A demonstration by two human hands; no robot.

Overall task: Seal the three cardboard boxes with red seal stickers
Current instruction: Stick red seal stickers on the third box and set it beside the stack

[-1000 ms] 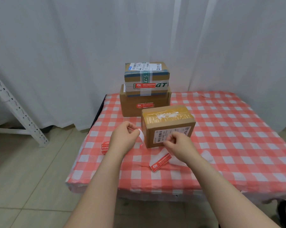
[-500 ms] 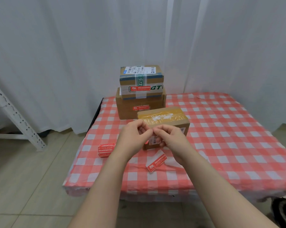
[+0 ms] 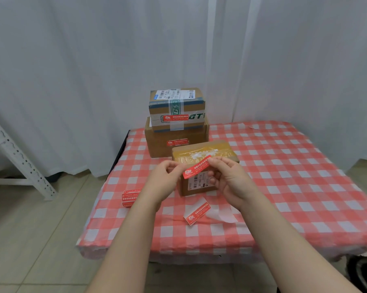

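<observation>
**Red seal sticker (image 3: 196, 169), held at both ends**

Lower-left end is pinched by the left hand (image 3: 165, 182), upper-right end by the right hand (image 3: 231, 182). Long axis is tilted, rising to the right. It is held just before the near cardboard box (image 3: 201, 154) on the counter (image 3: 284, 187).

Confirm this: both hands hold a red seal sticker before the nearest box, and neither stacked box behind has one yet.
Wrong on the last part. The head view shows left hand and right hand holding the red seal sticker before the nearest box, but the upper stacked box and lower stacked box each already carry one.
</observation>
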